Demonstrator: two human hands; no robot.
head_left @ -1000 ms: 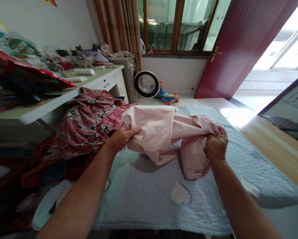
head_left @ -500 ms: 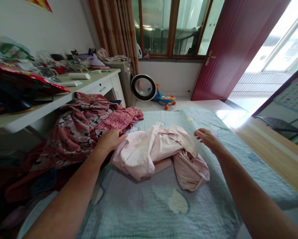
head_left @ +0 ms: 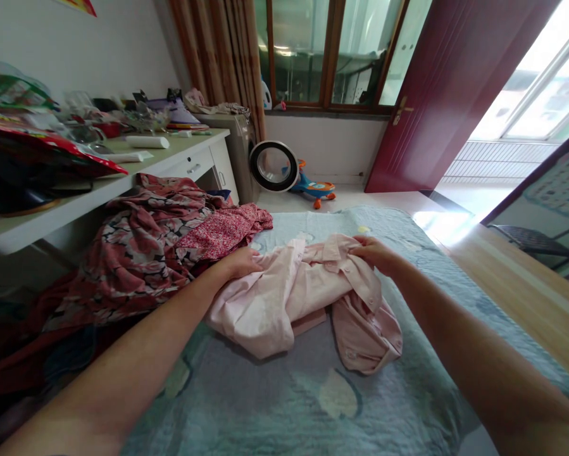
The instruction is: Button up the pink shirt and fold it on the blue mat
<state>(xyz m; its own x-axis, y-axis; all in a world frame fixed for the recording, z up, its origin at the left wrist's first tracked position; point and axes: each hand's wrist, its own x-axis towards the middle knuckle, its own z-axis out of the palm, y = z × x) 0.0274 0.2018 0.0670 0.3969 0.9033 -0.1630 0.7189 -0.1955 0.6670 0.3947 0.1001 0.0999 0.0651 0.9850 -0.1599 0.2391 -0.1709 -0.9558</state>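
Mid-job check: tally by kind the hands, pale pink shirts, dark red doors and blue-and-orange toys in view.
Hands: 2 (left hand, right hand)
Pale pink shirt: 1
Dark red door: 1
Blue-and-orange toy: 1
Total: 5

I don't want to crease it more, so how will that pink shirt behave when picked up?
The pink shirt will probably sag and flop, since it lies in loose, soft-looking folds on the blue cover. It is likely light, as the cloth looks thin. Its right end may swing or unfold, being only loosely bunched.
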